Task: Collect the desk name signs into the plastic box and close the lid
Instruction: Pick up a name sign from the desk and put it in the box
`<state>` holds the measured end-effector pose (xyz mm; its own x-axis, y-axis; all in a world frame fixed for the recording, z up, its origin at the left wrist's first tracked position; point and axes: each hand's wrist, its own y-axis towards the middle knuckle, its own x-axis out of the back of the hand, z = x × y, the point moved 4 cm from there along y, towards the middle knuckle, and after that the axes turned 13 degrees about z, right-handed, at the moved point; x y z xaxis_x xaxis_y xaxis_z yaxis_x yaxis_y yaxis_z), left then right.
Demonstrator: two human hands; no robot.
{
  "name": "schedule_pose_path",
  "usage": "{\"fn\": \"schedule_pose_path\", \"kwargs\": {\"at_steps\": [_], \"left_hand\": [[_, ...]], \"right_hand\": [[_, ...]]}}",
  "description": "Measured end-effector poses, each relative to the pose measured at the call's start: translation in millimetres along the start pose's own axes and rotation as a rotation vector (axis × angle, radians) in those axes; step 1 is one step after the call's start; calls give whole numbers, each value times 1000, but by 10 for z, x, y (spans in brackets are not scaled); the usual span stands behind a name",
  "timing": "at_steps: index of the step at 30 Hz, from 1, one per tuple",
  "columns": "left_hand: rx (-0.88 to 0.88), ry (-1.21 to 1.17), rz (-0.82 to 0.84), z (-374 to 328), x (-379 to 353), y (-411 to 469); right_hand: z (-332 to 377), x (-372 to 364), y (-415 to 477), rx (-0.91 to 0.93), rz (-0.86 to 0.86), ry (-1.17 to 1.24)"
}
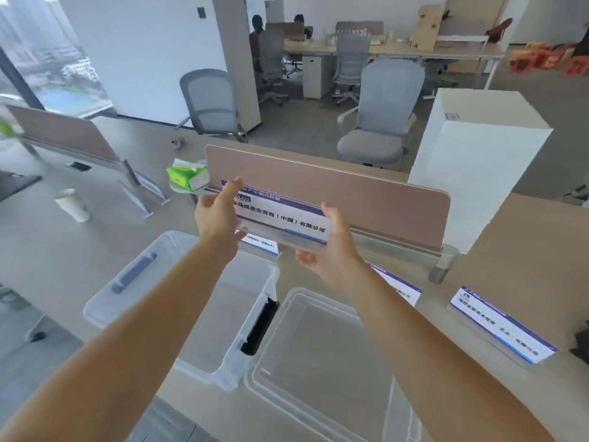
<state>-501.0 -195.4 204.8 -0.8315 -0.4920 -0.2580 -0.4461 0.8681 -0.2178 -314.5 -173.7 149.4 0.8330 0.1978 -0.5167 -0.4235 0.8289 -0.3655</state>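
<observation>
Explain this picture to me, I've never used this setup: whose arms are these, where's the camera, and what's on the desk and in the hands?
No robot here: the arms are a person's, and the one camera sits on their head, looking forward and down. The left hand and right hand together hold one desk name sign by its ends, raised in front of the divider panel. Below, on the desk, stands the open clear plastic box, its lid lying flat beside it on the right. More name signs wait on the desk: one behind the held sign, one partly hidden by the right forearm, one at far right. A paper cup and a green tissue pack sit to the left.
</observation>
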Motion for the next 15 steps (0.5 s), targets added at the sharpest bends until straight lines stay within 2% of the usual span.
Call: {"fn": "schedule_pose_path", "kwargs": {"at_steps": [4,6,8,11,13,15], "left_hand": [[-7,55,-72,-169,434,35],[13,64,-92,-209,650,73],[43,73,-76,-268,843,97],[125,104,58,-342,1196,161],[147,215,213,-395,1483,219],[111,344,296,-465,1792,307]], "right_hand": [[-162,-329,170,-118,72,-44],[-209,-542,230,-117,130,-84],[-244,-733,304,-105,118,-111],[-275,-1061,402,-73,85,-169],[-318,-1282,475,-65,77,-209],[-385,-1476,563,-65,73,-250]]}}
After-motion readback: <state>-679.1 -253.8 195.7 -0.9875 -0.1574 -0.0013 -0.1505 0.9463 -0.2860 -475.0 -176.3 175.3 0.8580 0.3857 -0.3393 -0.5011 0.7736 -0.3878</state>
